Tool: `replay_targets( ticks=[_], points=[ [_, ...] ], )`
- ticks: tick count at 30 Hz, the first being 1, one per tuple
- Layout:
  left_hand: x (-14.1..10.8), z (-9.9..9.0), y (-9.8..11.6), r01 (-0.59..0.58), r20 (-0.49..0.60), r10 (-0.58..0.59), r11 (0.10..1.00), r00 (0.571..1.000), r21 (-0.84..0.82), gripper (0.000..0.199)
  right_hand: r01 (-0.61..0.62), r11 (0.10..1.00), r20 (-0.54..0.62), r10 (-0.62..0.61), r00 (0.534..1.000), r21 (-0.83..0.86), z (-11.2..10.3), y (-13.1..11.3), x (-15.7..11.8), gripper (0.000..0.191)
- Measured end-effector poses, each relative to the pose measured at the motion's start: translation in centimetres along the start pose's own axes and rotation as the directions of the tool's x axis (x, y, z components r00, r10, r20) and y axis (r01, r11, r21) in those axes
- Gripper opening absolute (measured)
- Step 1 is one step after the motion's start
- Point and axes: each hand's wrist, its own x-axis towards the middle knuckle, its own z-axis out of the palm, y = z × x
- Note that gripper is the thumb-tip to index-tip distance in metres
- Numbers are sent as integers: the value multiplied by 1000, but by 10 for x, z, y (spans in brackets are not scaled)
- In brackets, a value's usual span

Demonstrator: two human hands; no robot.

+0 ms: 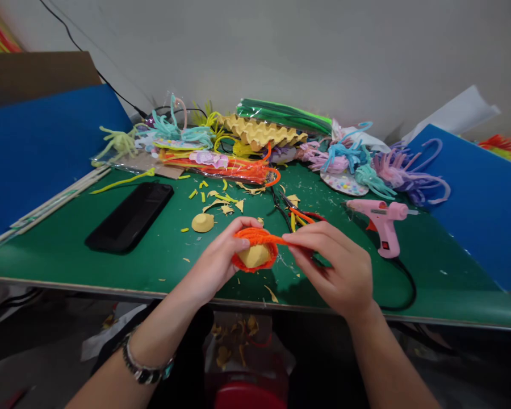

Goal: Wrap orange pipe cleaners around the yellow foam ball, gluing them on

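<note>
My left hand [221,250] holds a yellow carton cup [255,257] by its left side, thumb over the edge. Orange fuzzy stem [252,234] is wound around the cup's rim, and its loose end stretches out to the right. That end is pinched between the thumb and fingers of my right hand [334,261]. Both hands are above the front edge of the green table [153,267]. Behind my left hand a second yellow cup piece [202,222] lies on the table.
A black phone [130,217] lies at left, a pink glue gun [381,221] with a cord at right. Pliers [287,200], scraps and stem pieces lie mid-table. Farther back are an egg carton [259,132], packs of stems and pastel stem figures. Blue panels [46,147] flank the table.
</note>
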Motion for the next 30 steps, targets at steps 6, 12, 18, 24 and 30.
replay_targets(
  ticks=[6,12,18,24,30],
  points=[
    [0,1,1,-14,-13,14,1000,1000,-26,36,10,1000,-36,-10,999,9,6,-3,-4,16],
    [0,4,2,-64,-76,67,997,995,44,53,14,999,-24,-13,1000,34,10,-4,-5,16],
    [0,5,1,-71,-138,87,990,987,119,62,4,999,-19,-3,1000,48,14,-7,-4,16],
    [1,7,1,-95,-210,125,984,970,148,63,2,998,-3,-2,1000,69,14,-7,-5,14],
    [0,7,1,-115,-242,155,978,958,173,59,9,998,2,-9,1000,69,14,-7,-5,13]
  ],
)
